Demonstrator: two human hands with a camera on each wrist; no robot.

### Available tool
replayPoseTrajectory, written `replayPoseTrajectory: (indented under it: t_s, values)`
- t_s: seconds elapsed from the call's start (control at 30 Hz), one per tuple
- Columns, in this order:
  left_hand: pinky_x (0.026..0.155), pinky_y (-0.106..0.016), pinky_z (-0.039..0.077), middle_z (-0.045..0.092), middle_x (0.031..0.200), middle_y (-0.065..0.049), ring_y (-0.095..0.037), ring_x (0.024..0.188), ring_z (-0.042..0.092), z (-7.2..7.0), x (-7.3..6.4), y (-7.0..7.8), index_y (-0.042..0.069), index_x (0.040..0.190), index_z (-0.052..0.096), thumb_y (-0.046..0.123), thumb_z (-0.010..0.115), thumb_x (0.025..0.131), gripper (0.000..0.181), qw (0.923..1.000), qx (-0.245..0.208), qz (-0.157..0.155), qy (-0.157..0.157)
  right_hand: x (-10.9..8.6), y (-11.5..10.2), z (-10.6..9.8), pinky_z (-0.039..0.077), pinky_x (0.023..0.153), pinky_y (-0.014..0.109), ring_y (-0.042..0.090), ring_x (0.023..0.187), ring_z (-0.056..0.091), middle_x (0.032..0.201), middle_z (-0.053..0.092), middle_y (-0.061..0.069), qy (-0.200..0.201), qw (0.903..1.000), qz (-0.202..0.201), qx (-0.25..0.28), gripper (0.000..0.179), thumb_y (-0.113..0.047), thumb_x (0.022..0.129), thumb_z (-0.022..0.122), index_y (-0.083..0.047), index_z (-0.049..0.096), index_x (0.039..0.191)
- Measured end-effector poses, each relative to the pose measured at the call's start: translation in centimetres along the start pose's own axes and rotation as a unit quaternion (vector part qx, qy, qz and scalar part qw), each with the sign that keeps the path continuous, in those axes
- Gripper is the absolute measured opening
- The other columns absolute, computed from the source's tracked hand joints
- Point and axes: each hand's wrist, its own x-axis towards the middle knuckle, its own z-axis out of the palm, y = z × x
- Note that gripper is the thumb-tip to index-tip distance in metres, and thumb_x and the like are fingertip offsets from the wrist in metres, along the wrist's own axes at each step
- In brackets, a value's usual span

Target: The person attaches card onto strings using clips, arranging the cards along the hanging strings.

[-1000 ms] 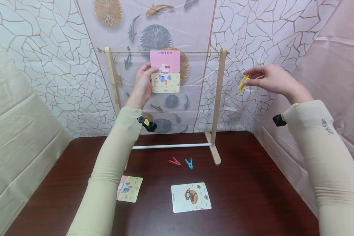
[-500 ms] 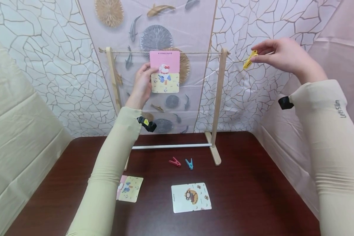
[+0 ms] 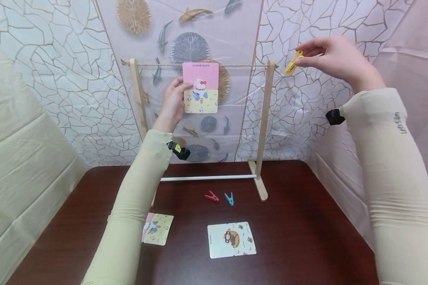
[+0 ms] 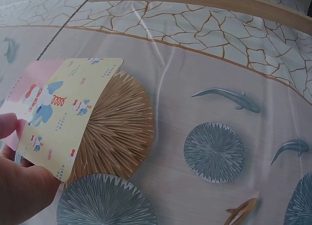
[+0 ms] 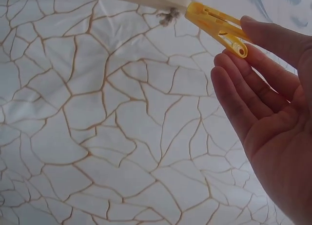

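My left hand (image 3: 172,103) pinches a pink and yellow rabbit card (image 3: 208,81) by its left edge, thumb on the front. The card stands upright before the rope (image 3: 240,65), its top edge about level with it; whether they touch cannot be told. In the left wrist view the same card (image 4: 68,95) tilts, with the rope running behind it. My right hand (image 3: 337,59) pinches a yellow clothespin (image 3: 293,64) between thumb and fingertips, right of the frame's right post. Up close in the right wrist view, the clothespin (image 5: 214,27) points toward that post; the other fingers extend beneath it.
The wooden rack's right post (image 3: 265,118) rises from the dark table (image 3: 292,237), with a white bar (image 3: 207,177) low across it. A red clothespin (image 3: 212,196), a blue clothespin (image 3: 230,199), a monkey card (image 3: 232,240) and another rabbit card (image 3: 158,229) lie on the table.
My right hand has risen with the yellow clothespin, first drifting right, then back left toward the post. The left hand and its card have stayed nearly still.
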Motion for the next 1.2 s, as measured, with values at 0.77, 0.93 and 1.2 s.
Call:
replayPoseTrajectory:
  t_s: [0.77,0.93,1.2]
  values:
    - [0.081,-0.028,0.049,0.065,0.105,-0.007,-0.019,0.096,0.06,-0.2,-0.2,0.0,0.011,0.103,0.065,0.002,0.06,0.097,0.012,0.9999,0.008,-0.003,-0.012,3.0,-4.9,1.4,0.019,0.12,0.035,0.008,0.109,0.057,0.107,0.07,-0.011,-0.01,0.9844,0.003,0.176,0.045,-0.032,0.09,0.077,-0.018,0.067,0.132]
    - [0.08,-0.029,0.05,0.065,0.105,-0.007,-0.019,0.096,0.06,-0.1,0.0,0.1,0.011,0.102,0.066,0.002,0.061,0.096,0.012,0.9999,0.01,-0.005,-0.013,3.6,-5.7,1.5,0.024,0.117,0.032,0.01,0.113,0.055,0.113,0.069,-0.008,-0.005,0.9854,0.006,0.17,0.046,-0.035,0.091,0.075,-0.02,0.066,0.133]
    - [0.084,-0.031,0.048,0.064,0.108,-0.008,-0.02,0.098,0.06,-0.3,-0.4,-0.3,0.012,0.102,0.066,0.004,0.06,0.098,0.011,0.9997,0.018,-0.007,-0.013,4.6,-7.0,2.9,0.037,0.106,0.023,0.008,0.109,0.06,0.113,0.071,-0.007,0.008,0.9846,-0.01,0.174,0.041,-0.029,0.091,0.076,-0.018,0.069,0.13]
